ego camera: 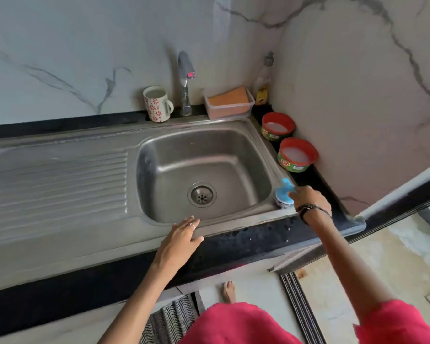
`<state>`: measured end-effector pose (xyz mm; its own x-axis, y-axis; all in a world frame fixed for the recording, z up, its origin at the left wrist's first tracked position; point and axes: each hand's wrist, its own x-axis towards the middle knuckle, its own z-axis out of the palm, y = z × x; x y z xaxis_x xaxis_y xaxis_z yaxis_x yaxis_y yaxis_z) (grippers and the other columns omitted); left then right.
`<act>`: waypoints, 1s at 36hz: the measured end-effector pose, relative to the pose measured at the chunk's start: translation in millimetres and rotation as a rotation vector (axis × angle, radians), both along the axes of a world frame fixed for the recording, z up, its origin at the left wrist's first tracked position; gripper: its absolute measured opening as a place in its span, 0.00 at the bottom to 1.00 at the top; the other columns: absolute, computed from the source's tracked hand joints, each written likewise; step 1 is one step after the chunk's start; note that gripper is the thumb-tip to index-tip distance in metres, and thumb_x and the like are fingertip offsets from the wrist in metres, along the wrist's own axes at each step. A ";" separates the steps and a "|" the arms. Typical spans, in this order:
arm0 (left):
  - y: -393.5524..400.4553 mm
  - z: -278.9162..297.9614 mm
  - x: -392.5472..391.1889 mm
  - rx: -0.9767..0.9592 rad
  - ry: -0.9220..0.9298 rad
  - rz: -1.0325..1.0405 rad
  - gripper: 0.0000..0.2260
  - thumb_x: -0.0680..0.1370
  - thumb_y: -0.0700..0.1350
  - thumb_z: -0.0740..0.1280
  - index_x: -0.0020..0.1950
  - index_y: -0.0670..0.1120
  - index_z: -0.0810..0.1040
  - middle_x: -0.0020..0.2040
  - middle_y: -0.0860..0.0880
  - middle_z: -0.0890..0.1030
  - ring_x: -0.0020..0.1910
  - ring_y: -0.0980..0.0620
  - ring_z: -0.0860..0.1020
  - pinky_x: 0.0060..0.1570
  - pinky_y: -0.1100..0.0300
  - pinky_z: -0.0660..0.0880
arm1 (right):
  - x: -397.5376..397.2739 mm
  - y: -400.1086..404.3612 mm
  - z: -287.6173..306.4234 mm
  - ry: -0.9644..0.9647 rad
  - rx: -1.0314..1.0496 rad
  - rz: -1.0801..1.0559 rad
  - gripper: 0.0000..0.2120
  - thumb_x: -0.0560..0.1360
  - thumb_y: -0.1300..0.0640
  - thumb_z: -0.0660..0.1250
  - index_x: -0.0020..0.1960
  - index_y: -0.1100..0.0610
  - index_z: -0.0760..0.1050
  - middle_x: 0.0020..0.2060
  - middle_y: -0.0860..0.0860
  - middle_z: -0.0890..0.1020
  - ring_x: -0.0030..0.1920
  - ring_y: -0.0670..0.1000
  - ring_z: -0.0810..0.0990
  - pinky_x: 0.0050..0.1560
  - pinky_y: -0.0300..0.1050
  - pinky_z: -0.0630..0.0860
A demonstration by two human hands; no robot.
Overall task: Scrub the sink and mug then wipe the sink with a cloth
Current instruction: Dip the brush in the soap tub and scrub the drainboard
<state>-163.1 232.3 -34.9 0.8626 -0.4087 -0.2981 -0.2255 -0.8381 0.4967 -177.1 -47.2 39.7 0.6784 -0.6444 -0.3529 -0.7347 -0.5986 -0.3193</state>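
A steel sink (236, 227) with a ribbed drainboard fills the counter, its bowl dry around the drain (201, 194). My right hand (308, 198) grips a blue-handled scrubber (284, 191) on the sink's front right corner. My left hand (183, 238) rests flat on the sink's front rim, fingers straight. A white mug (157, 103) with red flowers stands at the back, left of the tap (185, 80). An orange cloth (230, 96) lies in a clear tray (230, 111) to the tap's right.
Two red-rimmed tubs of dish paste (278, 126) (297, 155) sit on the dark ledge right of the sink. A detergent bottle (264, 80) stands in the back corner. Marble walls close the back and right sides. A striped mat (171, 319) lies on the floor.
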 end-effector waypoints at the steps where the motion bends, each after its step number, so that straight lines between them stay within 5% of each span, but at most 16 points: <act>1: 1.4 -0.2 -1.0 -0.004 0.006 0.020 0.24 0.80 0.49 0.59 0.75 0.47 0.59 0.76 0.51 0.57 0.75 0.57 0.54 0.73 0.59 0.49 | 1.2 -4.9 0.2 0.008 0.013 -0.012 0.18 0.77 0.50 0.61 0.66 0.51 0.73 0.60 0.60 0.77 0.60 0.60 0.75 0.57 0.48 0.71; 10: -0.5 1.3 1.5 0.017 0.020 0.116 0.24 0.81 0.50 0.58 0.76 0.48 0.57 0.76 0.52 0.56 0.75 0.56 0.53 0.72 0.61 0.46 | 24.7 93.5 -20.6 0.064 0.172 0.426 0.16 0.77 0.50 0.60 0.64 0.49 0.74 0.57 0.57 0.79 0.57 0.59 0.77 0.53 0.46 0.72; 15: -4.6 0.8 2.0 -0.004 0.031 0.134 0.24 0.80 0.50 0.59 0.76 0.48 0.57 0.76 0.52 0.56 0.75 0.57 0.52 0.73 0.61 0.45 | 33.2 37.1 -24.1 0.149 0.160 0.398 0.17 0.77 0.48 0.61 0.64 0.51 0.74 0.58 0.57 0.79 0.58 0.58 0.78 0.52 0.45 0.72; 17: -8.5 3.8 0.4 -0.015 0.053 0.152 0.24 0.81 0.50 0.58 0.76 0.49 0.57 0.76 0.54 0.54 0.75 0.56 0.51 0.72 0.61 0.45 | 33.5 0.5 -22.8 0.130 0.181 0.283 0.17 0.75 0.49 0.64 0.63 0.52 0.76 0.50 0.58 0.80 0.48 0.58 0.79 0.48 0.45 0.72; 20: -14.5 5.8 -0.3 -0.024 0.079 0.163 0.24 0.81 0.49 0.58 0.76 0.50 0.57 0.76 0.54 0.54 0.75 0.54 0.50 0.72 0.61 0.46 | 36.6 -22.2 -23.8 0.148 0.267 0.268 0.15 0.75 0.52 0.65 0.57 0.58 0.79 0.32 0.53 0.73 0.29 0.51 0.68 0.31 0.41 0.64; 24: -21.4 4.5 6.7 -0.028 0.084 0.163 0.23 0.81 0.49 0.58 0.75 0.50 0.59 0.76 0.54 0.56 0.75 0.57 0.52 0.71 0.63 0.45 | 48.6 7.3 -34.3 0.144 0.296 0.396 0.08 0.74 0.50 0.66 0.52 0.49 0.78 0.34 0.52 0.72 0.33 0.52 0.69 0.30 0.39 0.61; 30: -32.8 5.5 30.5 -0.016 0.096 0.163 0.23 0.80 0.49 0.59 0.74 0.50 0.61 0.75 0.53 0.60 0.74 0.54 0.58 0.73 0.58 0.53 | 60.8 42.1 -39.8 0.128 0.453 0.494 0.13 0.75 0.49 0.65 0.57 0.51 0.79 0.40 0.51 0.75 0.42 0.51 0.73 0.39 0.40 0.67; 32: -40.3 7.6 43.3 -0.015 0.093 0.153 0.23 0.80 0.49 0.60 0.74 0.49 0.62 0.74 0.52 0.62 0.73 0.53 0.60 0.71 0.59 0.56 | 64.5 25.2 -29.7 0.071 0.499 0.491 0.09 0.76 0.51 0.64 0.53 0.50 0.79 0.34 0.50 0.74 0.37 0.50 0.74 0.38 0.39 0.68; 36: -68.7 14.3 75.1 -0.059 0.104 0.139 0.22 0.79 0.49 0.62 0.73 0.50 0.64 0.73 0.52 0.64 0.72 0.55 0.63 0.69 0.62 0.58 | 83.4 -35.0 -4.4 -0.143 0.562 0.332 0.07 0.77 0.53 0.64 0.49 0.55 0.78 0.24 0.51 0.68 0.13 0.41 0.62 0.15 0.32 0.57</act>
<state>-88.0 163.6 -20.6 0.8777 -0.3076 -0.3675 -0.0547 -0.8261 0.5608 -93.8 -82.2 35.3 0.8744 -0.1373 -0.4654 -0.4668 -0.4998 -0.7296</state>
